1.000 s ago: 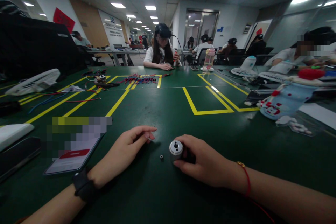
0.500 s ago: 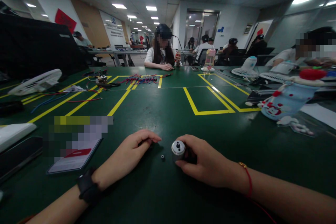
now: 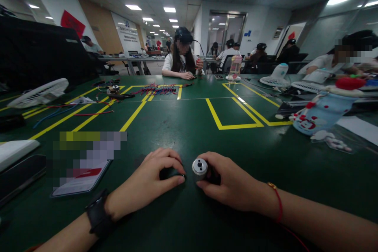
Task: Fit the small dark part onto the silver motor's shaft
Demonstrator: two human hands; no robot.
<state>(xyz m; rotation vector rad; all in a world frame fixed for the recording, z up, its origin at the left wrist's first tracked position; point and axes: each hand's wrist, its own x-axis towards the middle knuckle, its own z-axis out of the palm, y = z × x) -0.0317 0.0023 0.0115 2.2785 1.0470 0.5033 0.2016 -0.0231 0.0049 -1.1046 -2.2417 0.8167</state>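
Note:
A silver metal cylinder [image 3: 200, 169] stands upright on the green table, its round top with small dark holes facing up. The fingers and thumb of my right hand [image 3: 228, 181] are wrapped round its right side. Just left of the cylinder, the thumb and index fingertip of my left hand [image 3: 156, 177] close on a tiny metal part [image 3: 183, 175], mostly hidden between them at the table surface. The two hands are a short gap apart.
A phone [image 3: 85, 173] lies at the left. Wires [image 3: 159, 89] are heaped farther back, near yellow tape lines. At the right stand a blue cup [image 3: 325, 112] and white fans [image 3: 276, 76]. A person [image 3: 183, 59] sits across the table [image 3: 177, 126].
My left hand has moved its thumb and index finger down around the tiny metal part, which lay uncovered on the table before. My right hand still holds the cylinder in place.

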